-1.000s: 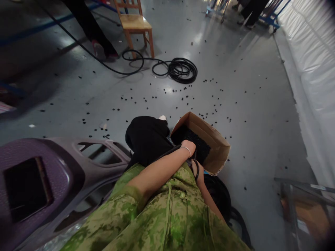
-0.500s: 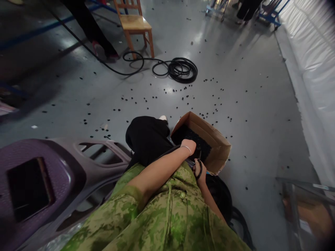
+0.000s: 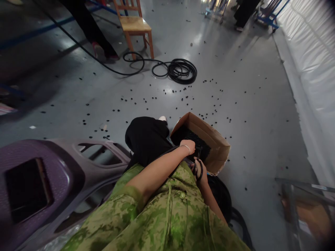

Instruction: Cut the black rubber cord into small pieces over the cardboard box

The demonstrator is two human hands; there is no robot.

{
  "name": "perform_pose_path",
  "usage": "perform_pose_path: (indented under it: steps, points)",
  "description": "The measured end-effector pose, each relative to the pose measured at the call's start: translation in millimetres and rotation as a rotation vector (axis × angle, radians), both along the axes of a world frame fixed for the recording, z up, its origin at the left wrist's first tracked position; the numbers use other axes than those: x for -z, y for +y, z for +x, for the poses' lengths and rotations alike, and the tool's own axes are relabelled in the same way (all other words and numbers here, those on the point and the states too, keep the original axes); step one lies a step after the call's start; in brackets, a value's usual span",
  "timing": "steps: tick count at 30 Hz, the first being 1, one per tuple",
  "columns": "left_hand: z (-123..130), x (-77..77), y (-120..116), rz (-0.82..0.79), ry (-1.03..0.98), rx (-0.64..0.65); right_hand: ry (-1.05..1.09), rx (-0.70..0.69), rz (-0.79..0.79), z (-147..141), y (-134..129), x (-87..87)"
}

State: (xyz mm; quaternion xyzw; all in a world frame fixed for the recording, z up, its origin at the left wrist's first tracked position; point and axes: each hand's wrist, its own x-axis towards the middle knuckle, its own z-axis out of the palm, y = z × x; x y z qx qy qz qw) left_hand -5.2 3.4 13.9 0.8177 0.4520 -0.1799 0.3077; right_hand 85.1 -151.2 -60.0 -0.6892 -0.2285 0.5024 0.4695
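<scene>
Both hands at box (black cable gripped).

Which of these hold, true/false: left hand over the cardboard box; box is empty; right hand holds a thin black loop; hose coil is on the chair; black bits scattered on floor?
1. The left hand is over the open cardboard box. True.
2. The box is empty. False: it is filled with small black pieces.
3. The right hand holds a thin black loop. True; what the loop is cannot be told.
4. The black hose coil lies on the wooden chair. False: it lies on the floor beside the chair.
5. Scattered black bits lie across the floor. True.
</scene>
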Motion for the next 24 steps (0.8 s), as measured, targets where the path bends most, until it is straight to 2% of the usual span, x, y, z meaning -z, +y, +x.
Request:
perform_pose_path:
  steps: [3, 9, 18, 24]
  points:
    - [-0.2, -1.3, 0.2, -0.018, 0.001, 0.023, 0.058, -0.025, -0.040, 7.0, 0.6, 0.8]
    - [-0.1, -5.1, 0.6, -0.057, 0.006, 0.074, 0.026, -0.074, -0.022, 16.5, -1.6, -5.3]
    - [0.3, 2.0, 3.2, -0.064, 0.025, 0.130, -0.274, -0.199, 0.033, 22.1, -7.5, -14.1]
    - [0.4, 2.7, -0.5, -0.042, 0.055, 0.130, -0.258, -0.125, -0.040, 7.4, -9.6, -6.9]
